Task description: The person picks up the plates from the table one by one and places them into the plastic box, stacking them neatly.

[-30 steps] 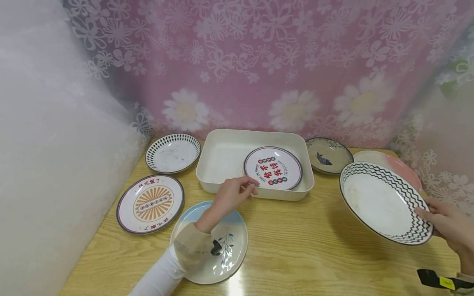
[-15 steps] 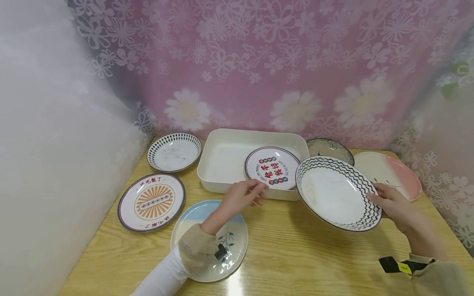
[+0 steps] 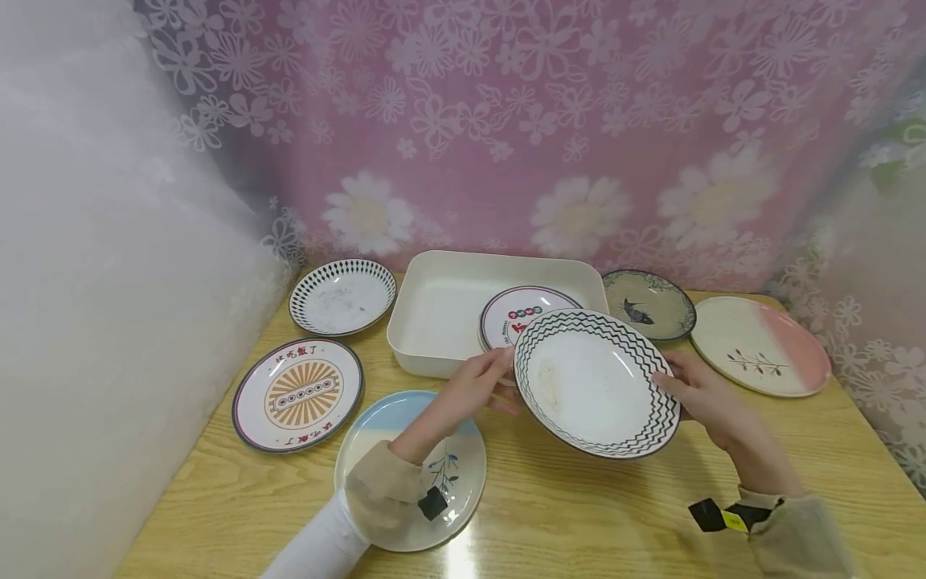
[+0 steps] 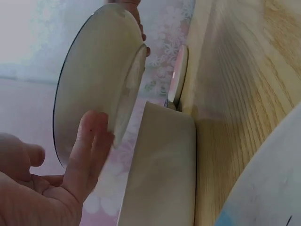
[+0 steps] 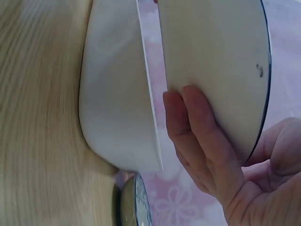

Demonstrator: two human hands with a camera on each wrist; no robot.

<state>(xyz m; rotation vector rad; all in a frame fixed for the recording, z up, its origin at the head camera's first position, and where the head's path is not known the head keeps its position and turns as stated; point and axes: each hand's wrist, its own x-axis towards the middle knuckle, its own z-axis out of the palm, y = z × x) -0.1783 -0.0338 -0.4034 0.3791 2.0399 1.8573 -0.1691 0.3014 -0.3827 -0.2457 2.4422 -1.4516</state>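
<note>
zigzag-rimmed plate [image 3: 595,382] held in the air just in front of the white tub [image 3: 441,310], tilted so its face shows toward the head camera and its far edge overlaps the tub's front right corner. gripped at the right rim by the right hand [image 3: 705,398], thumb over the patterned border and fingers [image 5: 197,136] spread flat under the base, which explains the steady tilt. met at the left rim by the left hand [image 3: 473,386], fingers [image 4: 89,150] straight and loose beside the underside rather than curled round it; actual contact hard to judge from the wrist view. probably a support or a guide rather than a grip.

already lying inside the tub, at its right end: a plate with red lettering [image 3: 515,315], half hidden behind the held plate. left half of the tub bare.

spread flat on the desk [image 3: 579,515] around the tub: diamond-rimmed plate [image 3: 342,296] just left of it, sunburst plate [image 3: 297,393] front left, blue plate with a sprig [image 3: 452,474] in front and partly under the left sleeve, fish plate [image 3: 649,303] just right, pink-and-cream plate [image 3: 760,345] further right. all face up, none stacked.
</note>
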